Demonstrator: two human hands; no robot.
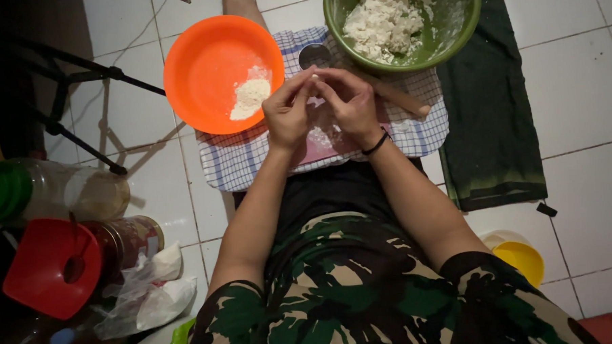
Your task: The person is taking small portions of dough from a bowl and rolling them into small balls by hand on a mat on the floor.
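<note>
Both hands, left [288, 115] and right [348, 103], pinch a dough bit [313, 77] that could tear; green bowl [465, 24] at one o'clock.

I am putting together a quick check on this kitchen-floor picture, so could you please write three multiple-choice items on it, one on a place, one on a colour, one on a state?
1. Where does the wooden rolling pin lie?
A. On the checked cloth, beside the green bowl
B. Inside the orange bowl
C. On the dark mat

2. What colour is the bowl holding the big lump of dough?
A. Orange
B. Green
C. Yellow

3. How are the hands placed?
A. Apart, flat on the floor
B. One inside each bowl
C. Together, fingertips pinching a small dough piece

Answers: 1 A, the pin rests across the cloth under the bowl's rim. 2 B, the dough sits in green. 3 C, left hand and right hand meet.
</note>
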